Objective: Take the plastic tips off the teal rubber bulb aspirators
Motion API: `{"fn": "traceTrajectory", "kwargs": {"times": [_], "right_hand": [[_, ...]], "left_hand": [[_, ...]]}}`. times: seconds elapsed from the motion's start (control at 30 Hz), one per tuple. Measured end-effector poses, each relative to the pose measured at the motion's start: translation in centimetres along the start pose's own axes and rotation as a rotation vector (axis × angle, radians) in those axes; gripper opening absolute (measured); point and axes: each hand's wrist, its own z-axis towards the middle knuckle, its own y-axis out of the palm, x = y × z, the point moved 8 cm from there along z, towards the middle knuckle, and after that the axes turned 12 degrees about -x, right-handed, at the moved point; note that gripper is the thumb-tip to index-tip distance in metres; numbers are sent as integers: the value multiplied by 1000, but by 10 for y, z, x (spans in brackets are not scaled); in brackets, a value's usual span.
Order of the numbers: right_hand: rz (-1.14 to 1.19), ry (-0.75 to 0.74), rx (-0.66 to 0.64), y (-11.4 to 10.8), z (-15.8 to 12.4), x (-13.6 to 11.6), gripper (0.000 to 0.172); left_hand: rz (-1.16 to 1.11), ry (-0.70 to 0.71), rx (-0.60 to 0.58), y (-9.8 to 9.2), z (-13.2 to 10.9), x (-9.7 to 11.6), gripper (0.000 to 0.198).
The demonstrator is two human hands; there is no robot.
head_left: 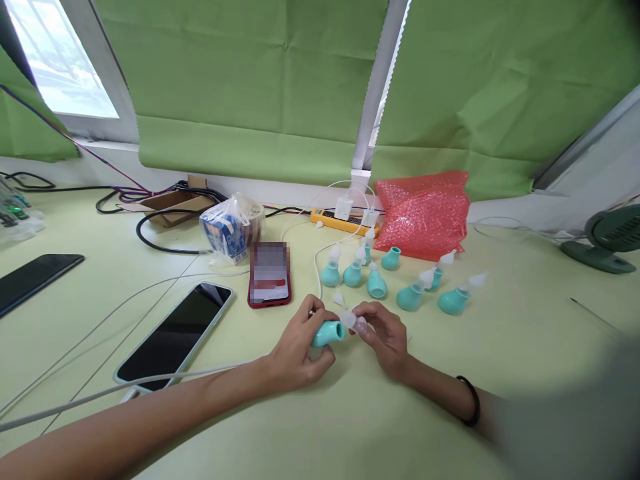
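My left hand (303, 343) is closed around a teal squeeze bulb (329, 333), its open mouth facing right. Just right of that mouth, my right hand (385, 337) pinches a small translucent plastic piece (350, 321), apart from the bulb or barely touching it; I cannot tell which. Beyond my hands stand several teal bulbs with clear, pointed tips, such as one bulb (331, 273) at the left and another bulb (454, 301) at the right. One bulb (391, 258) has no tip, its mouth open. A loose white tip (339, 299) lies just behind my hands.
Left of my hands lie a pale-cased phone (175, 333), a red-cased phone (270, 277) and a black phone (37, 277). White cables cross the table. Toward the window are a bagged blue box (227, 230), a yellow power strip (320, 217), red bubble wrap (423, 217) and a green fan (613, 233).
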Motion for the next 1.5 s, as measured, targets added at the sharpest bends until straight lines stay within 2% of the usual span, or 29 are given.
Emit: {"fn": "traceTrajectory", "kwargs": {"times": [0.1, 0.33, 0.47, 0.6, 0.7, 0.77, 0.97, 1.07, 1.3, 1.5], "right_hand": [[23, 29, -1, 3, 0, 3, 7], [-49, -90, -4, 3, 3, -12, 15], [-91, -119, -51, 4, 3, -17, 17], [-66, -105, -107, 7, 5, -15, 15], [-15, -31, -184, 11, 8, -8, 8], [6, 34, -243, 14, 10, -4, 10], [-13, 221, -355, 19, 11, 5, 22], [52, 323, -434, 25, 9, 10, 27], [359, 593, -436, 34, -1, 26, 34], [628, 768, -365, 44, -13, 36, 33]], "left_hand": [[-8, -34, 14, -2, 1, -3, 27], [2, -106, 22, 0, 2, -10, 19], [-24, -172, 71, -2, -2, -16, 18], [-18, -166, 85, -2, -3, -17, 16], [-4, -218, 72, 0, -2, -22, 14], [5, -235, 58, 2, -1, -24, 14], [133, -154, 51, 5, -2, -19, 13], [238, -97, 25, 8, -2, -14, 14], [325, -54, 5, 10, -2, -10, 16], [353, -65, 8, 9, -1, -11, 14]]}}
